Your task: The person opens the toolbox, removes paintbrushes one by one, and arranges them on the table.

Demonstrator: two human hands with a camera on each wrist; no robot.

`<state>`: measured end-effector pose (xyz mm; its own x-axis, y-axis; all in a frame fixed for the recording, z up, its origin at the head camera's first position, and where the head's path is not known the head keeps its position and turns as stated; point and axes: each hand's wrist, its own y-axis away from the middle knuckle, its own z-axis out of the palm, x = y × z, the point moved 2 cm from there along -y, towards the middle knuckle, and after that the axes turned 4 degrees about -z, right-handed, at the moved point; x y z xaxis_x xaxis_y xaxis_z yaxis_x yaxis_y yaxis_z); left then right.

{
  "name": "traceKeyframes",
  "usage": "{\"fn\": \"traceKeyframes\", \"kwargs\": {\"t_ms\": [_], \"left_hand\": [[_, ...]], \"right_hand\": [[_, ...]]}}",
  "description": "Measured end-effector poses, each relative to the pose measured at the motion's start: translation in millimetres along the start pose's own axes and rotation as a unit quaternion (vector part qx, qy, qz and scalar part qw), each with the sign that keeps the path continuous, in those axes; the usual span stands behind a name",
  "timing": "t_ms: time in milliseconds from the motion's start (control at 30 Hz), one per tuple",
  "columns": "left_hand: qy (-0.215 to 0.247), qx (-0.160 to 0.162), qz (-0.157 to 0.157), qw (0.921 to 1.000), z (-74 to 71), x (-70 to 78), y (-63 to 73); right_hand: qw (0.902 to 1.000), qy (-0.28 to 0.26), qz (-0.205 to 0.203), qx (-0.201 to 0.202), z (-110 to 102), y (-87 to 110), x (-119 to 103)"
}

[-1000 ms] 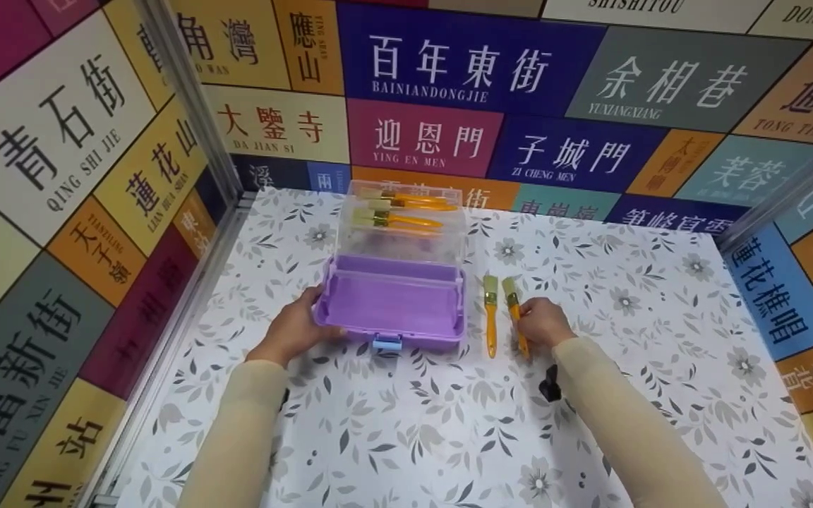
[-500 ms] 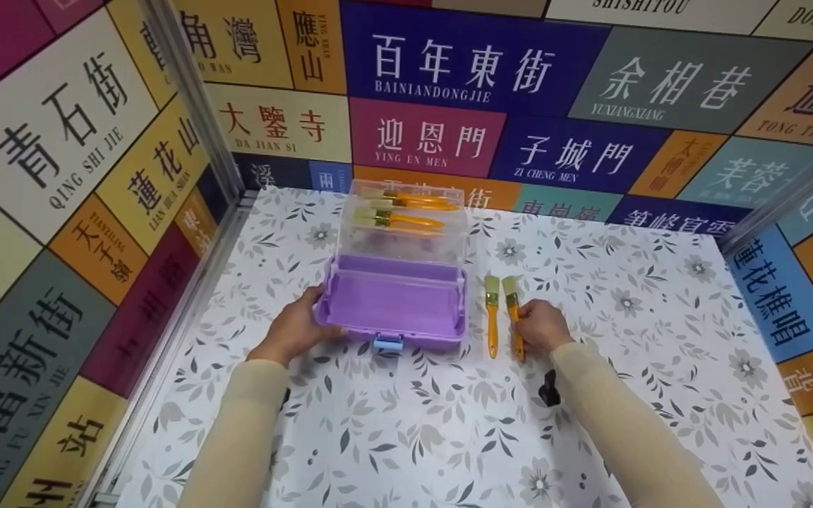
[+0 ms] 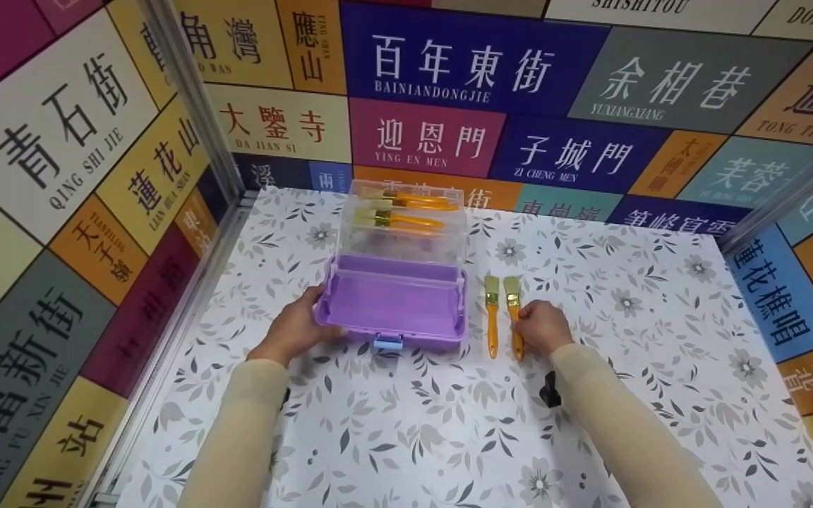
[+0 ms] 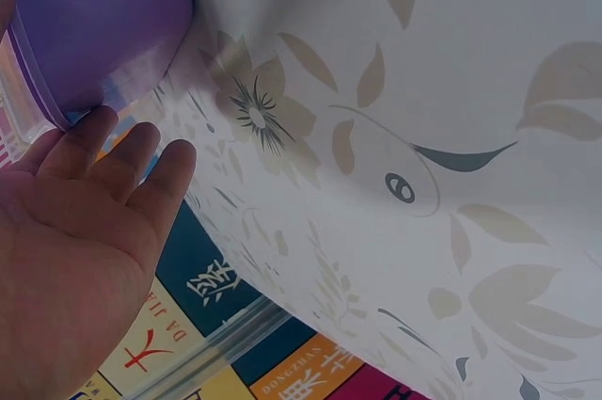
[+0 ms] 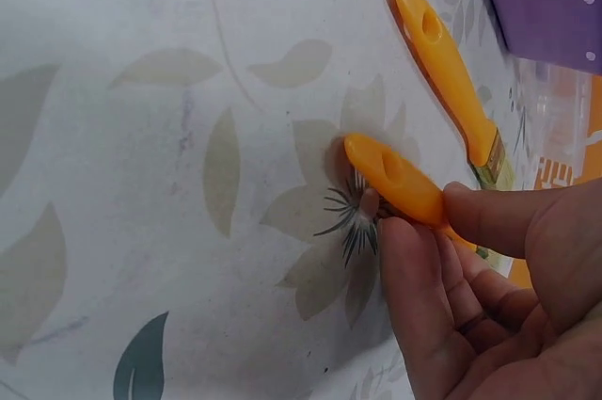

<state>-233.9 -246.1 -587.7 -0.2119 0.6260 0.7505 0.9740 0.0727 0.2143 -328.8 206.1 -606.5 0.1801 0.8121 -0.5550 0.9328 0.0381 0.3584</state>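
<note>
A purple plastic box (image 3: pixel 392 300) with a clear lid (image 3: pixel 399 243) stands open on the table in the head view. My left hand (image 3: pixel 298 326) holds its left end, thumb at the front corner and fingers along the side; in the left wrist view fingertips touch its rim. Right of the box lie two paintbrushes with orange handles and pale bristles. My right hand (image 3: pixel 545 325) pinches the handle of the right paintbrush (image 3: pixel 513 303) between thumb and fingers; the handle's end shows in the right wrist view. The left paintbrush (image 3: pixel 492 321) lies beside it, apart and untouched.
Several orange-handled brushes (image 3: pixel 413 204) are in the clear lid at the back. A pale blue latch (image 3: pixel 387 343) sits on the box's front. The floral tablecloth (image 3: pixel 413 430) covers the table, with patterned walls (image 3: pixel 463 63) behind and at both sides.
The bristle end of the right paintbrush has swung slightly rightward, so it now lies almost parallel to the left one. My left hand and the box have stayed put.
</note>
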Motion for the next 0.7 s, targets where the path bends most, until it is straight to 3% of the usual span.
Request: {"fn": "traceKeyframes", "kwargs": {"t_ms": [333, 700], "left_hand": [[0.001, 0.001, 0.001, 1.0, -0.1, 2.0, 0.3], [0.003, -0.006, -0.006, 1.0, -0.6, 1.2, 0.2]], "right_hand": [[0.9996, -0.005, 0.022, -0.018, -2, -0.1, 3], [0.998, 0.042, -0.043, 0.019, -22, 17.3, 6]]}}
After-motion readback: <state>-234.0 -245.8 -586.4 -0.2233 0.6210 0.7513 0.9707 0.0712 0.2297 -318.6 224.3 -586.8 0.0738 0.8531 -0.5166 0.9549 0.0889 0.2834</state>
